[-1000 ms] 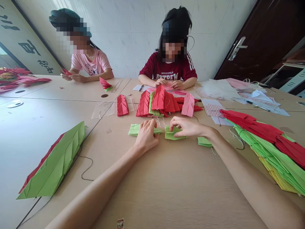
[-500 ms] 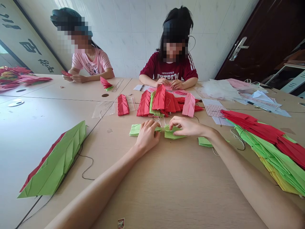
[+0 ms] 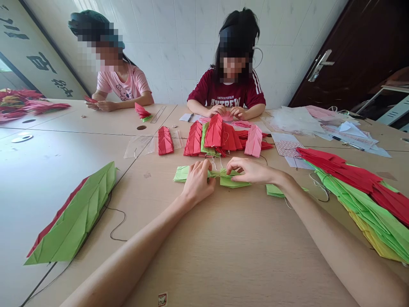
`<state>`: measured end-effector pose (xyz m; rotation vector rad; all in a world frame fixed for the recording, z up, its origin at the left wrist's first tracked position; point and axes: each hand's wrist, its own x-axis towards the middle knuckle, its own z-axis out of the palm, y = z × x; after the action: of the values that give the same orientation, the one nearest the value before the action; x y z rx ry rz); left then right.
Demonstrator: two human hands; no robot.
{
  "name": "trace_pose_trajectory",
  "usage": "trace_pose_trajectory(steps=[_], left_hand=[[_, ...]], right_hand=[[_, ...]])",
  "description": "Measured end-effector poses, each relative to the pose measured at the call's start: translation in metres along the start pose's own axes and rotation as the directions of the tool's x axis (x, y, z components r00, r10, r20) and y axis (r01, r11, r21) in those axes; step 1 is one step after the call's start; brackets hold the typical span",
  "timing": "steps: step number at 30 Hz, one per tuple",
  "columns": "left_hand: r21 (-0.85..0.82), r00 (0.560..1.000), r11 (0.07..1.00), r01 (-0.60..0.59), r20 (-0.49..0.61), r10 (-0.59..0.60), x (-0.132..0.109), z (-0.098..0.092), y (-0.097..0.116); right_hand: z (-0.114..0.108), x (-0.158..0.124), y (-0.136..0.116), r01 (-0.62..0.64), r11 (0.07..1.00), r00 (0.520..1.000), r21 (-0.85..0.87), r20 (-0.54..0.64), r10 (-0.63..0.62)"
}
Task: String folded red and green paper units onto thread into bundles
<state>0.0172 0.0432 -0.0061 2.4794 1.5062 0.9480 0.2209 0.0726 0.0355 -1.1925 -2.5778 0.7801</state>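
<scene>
Green folded paper (image 3: 234, 181) lies flat just in front of the red pile (image 3: 214, 136), its two wings spread sideways. The left hand (image 3: 198, 184) pinches its narrow middle. The right hand (image 3: 252, 169) pinches the right wing just beside that.

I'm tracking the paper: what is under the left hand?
The left hand covers and grips the green pleated paper, whose end pokes out to its left; the right hand pinches the other half. The part beneath the palm is covered.
</scene>
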Motion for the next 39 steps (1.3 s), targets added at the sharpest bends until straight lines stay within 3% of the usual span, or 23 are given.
trace_pose_trajectory(steps=[24, 36, 39], left_hand=[[-0.067, 0.997, 0.996, -0.065, 0.028, 0.067, 0.000, -0.002, 0.003], [-0.128, 0.996, 0.990, -0.067, 0.049, 0.074, 0.000, -0.004, 0.003], [-0.133, 0.996, 0.988, -0.078, 0.039, 0.083, 0.000, -0.004, 0.003]], right_hand=[[0.019, 0.006, -0.021, -0.087, 0.989, 0.983, -0.121, -0.169, 0.065], [0.039, 0.014, -0.032, -0.137, 0.990, 0.951, -0.030, -0.285, 0.123], [0.039, 0.014, -0.032, -0.122, 0.992, 0.958, 0.001, -0.262, 0.118]])
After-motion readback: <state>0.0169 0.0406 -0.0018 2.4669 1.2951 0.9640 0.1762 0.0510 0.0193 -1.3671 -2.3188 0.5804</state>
